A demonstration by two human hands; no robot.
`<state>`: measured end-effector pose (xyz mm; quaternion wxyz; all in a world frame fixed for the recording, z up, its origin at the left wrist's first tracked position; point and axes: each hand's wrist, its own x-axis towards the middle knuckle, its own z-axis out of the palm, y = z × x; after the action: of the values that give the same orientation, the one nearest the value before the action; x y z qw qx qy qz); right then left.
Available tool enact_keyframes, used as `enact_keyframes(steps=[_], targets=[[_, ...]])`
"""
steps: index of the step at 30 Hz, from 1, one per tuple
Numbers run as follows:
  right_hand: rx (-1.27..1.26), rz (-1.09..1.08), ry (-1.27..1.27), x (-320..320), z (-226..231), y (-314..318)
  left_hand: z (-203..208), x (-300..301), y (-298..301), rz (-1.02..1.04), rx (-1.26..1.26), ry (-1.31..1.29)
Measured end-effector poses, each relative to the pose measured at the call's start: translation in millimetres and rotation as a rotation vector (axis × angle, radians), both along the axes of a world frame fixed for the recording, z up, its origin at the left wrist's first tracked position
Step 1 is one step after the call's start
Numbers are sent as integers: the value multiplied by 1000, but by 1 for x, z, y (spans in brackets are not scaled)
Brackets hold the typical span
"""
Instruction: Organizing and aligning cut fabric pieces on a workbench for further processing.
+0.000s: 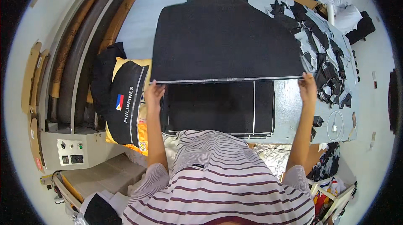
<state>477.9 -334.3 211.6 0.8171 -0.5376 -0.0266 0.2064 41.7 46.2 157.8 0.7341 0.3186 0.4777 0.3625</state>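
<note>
Black fabric sheet lies spread flat across the light table, its near hem pulled taut. Left hand pinches the hem's left corner, right hand the right corner — both grasping. Black scrap pieces heaped to the right; white cable near the table edge.

Both arms reach forward, spread wide — left hand and right hand each in a closed grip.
</note>
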Motion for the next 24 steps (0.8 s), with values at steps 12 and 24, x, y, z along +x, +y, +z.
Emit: enact_keyframes(steps=[12, 24], targets=[[-274, -64, 248, -44, -194, -11, -145, -9, -23, 105, -213, 91], [-459, -127, 290, -130, -201, -84, -141, -87, -108, 72, -214, 182]])
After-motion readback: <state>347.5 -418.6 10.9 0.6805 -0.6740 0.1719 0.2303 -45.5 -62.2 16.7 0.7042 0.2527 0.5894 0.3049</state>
